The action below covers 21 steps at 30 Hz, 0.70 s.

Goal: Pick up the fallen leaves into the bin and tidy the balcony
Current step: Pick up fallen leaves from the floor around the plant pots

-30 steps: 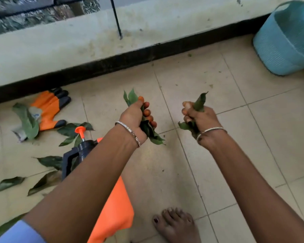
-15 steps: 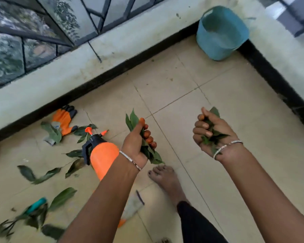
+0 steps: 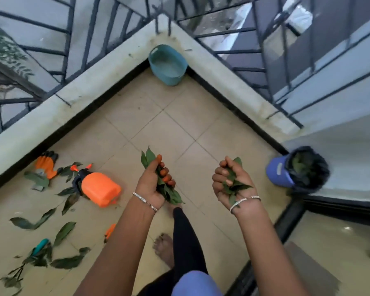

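While loose leaves (image 3: 64, 230) litter the floor tiles (image 3: 169, 129), the left grip (image 3: 151, 185) clenches a leaf bunch (image 3: 171, 194) and the right grip (image 3: 222, 189) curls round a second bunch (image 3: 233, 185); the blurred bin (image 3: 278, 174) seems leaf-filled.

The person wears thin silver bangles (image 3: 145, 202) on both wrists, black leggings (image 3: 186, 236) and a lavender top (image 3: 197, 283)

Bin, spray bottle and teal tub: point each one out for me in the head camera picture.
bin (image 3: 277, 173), head view, on its blue outer wall.
spray bottle (image 3: 102, 189), head view, on the orange tank.
tub (image 3: 171, 80), head view, on its teal front wall.
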Motion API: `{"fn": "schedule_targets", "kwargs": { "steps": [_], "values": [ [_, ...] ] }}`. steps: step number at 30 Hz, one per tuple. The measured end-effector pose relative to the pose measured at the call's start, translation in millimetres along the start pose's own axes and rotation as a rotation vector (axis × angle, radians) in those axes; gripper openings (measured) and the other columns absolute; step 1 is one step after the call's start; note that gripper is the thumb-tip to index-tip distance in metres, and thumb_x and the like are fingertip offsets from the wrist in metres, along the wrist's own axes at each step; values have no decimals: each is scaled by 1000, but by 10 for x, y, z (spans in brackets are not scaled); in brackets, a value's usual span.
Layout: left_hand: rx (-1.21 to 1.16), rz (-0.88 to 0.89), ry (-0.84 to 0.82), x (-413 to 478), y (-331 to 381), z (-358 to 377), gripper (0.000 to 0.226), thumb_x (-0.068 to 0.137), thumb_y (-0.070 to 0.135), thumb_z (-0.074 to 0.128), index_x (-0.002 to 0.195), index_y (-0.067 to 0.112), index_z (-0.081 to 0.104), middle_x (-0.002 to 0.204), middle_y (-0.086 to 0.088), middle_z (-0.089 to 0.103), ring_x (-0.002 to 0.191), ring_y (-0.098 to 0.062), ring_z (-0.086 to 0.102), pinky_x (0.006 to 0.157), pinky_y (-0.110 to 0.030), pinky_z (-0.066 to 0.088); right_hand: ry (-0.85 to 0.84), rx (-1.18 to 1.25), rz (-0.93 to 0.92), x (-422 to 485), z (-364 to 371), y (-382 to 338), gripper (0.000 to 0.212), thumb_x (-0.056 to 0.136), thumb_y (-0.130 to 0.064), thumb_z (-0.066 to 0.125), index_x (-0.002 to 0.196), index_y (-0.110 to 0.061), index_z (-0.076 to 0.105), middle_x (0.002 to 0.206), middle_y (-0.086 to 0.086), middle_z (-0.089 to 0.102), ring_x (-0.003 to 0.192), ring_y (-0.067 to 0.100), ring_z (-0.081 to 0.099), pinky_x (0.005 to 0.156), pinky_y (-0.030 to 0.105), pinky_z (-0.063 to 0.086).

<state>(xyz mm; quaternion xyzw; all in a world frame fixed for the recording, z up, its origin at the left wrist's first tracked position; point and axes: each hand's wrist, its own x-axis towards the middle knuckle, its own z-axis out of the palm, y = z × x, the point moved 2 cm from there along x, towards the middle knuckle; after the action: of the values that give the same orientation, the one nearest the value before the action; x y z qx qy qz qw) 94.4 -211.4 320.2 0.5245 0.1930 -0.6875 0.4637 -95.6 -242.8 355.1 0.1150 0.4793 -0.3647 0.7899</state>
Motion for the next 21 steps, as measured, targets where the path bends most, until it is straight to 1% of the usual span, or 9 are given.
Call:
{"fn": "schedule_targets", "kwargs": {
  "steps": [3, 6, 12, 14, 16, 19, 21],
  "values": [
    [43, -33, -7, -233, -320, 384, 37, 94, 37, 60, 65, 21, 44, 50, 6, 37, 37, -9, 32, 40, -19, 31, 37, 97, -78, -400, -357, -388, 26, 95, -30, 53, 73, -17, 50, 51, -6, 38, 32, 5, 31, 29, 19, 27],
    [126, -65, -22, -330, -677, 892, 37, 94, 36, 60, 64, 20, 45, 51, 6, 38, 38, -9, 33, 40, -19, 33, 62, 185, -182, -692, -767, -878, 18, 86, -28, 55, 73, -17, 49, 48, -6, 39, 31, 6, 33, 29, 17, 28],
    [354, -125, -73, -88, -1583, 2003, 35, 95, 35, 59, 67, 20, 47, 49, 5, 41, 36, -9, 34, 41, -18, 33, 194, 327, -399, -958, -1693, -1924, 14, 78, -27, 57, 73, -17, 49, 48, -6, 41, 31, 6, 35, 29, 16, 28],
    [447, -153, -82, 108, -1952, 2350, 34, 95, 34, 59, 67, 19, 47, 49, 5, 40, 36, -9, 34, 42, -20, 32, 265, 346, -430, -960, -2042, -2228, 18, 87, -27, 54, 73, -18, 48, 46, -7, 40, 30, 5, 35, 31, 14, 28],
    [532, -191, -89, 386, -2391, 2709, 33, 96, 34, 59, 68, 19, 48, 49, 5, 40, 35, -10, 34, 42, -20, 32, 323, 374, -435, -917, -2435, -2534, 27, 98, -30, 45, 73, -20, 46, 45, -8, 40, 30, 5, 36, 34, 13, 27],
    [625, -252, -81, 856, -3045, 3184, 33, 96, 33, 57, 69, 17, 48, 45, 5, 39, 33, -10, 34, 39, -17, 32, 421, 407, -437, -826, -2980, -2937, 29, 99, -31, 48, 73, -19, 50, 46, -7, 42, 32, 6, 36, 33, 15, 33],
    [651, -290, -64, 1191, -3461, 3457, 32, 97, 33, 56, 70, 16, 49, 44, 5, 38, 33, -10, 34, 40, -17, 33, 455, 402, -426, -735, -3314, -3162, 28, 98, -30, 50, 72, -18, 51, 48, -7, 43, 33, 6, 36, 31, 16, 34]
  ]
}}
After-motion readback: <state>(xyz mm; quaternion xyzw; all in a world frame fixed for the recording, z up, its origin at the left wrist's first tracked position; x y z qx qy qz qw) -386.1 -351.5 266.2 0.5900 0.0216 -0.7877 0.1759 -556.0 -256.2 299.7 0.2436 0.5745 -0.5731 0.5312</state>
